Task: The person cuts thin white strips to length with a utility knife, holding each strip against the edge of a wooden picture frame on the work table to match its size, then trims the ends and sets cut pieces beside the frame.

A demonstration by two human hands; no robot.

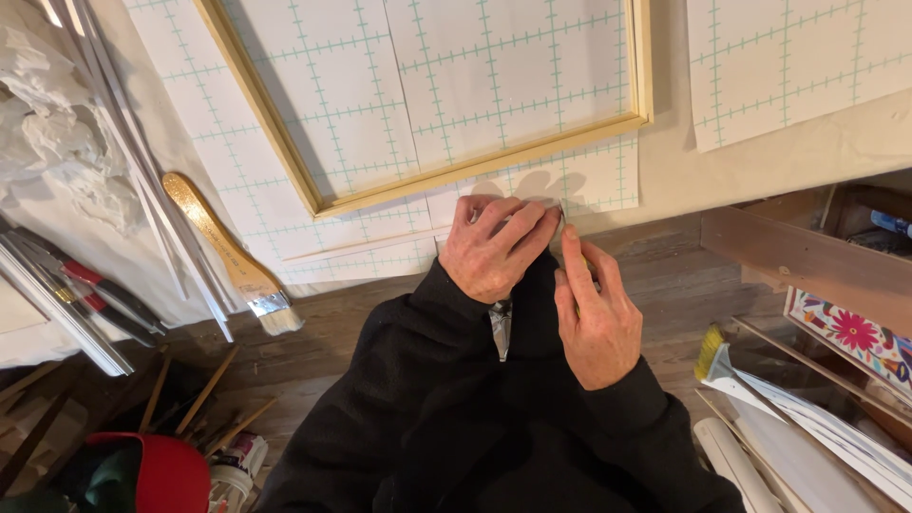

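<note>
My left hand and my right hand meet at the table's near edge, just below a gold wooden frame. Both pinch a narrow strip of silvery material that hangs down between my black sleeves. The left hand's fingers curl over the strip's top end; the right hand's index finger and thumb press beside it near the edge of the white gridded paper. What lies under the fingers is hidden.
A wide flat brush with a gold handle lies left of the frame. Crumpled white paper, metal strips and red-handled tools sit far left. A red container and sticks stand low left; rolled papers and a yellow brush low right.
</note>
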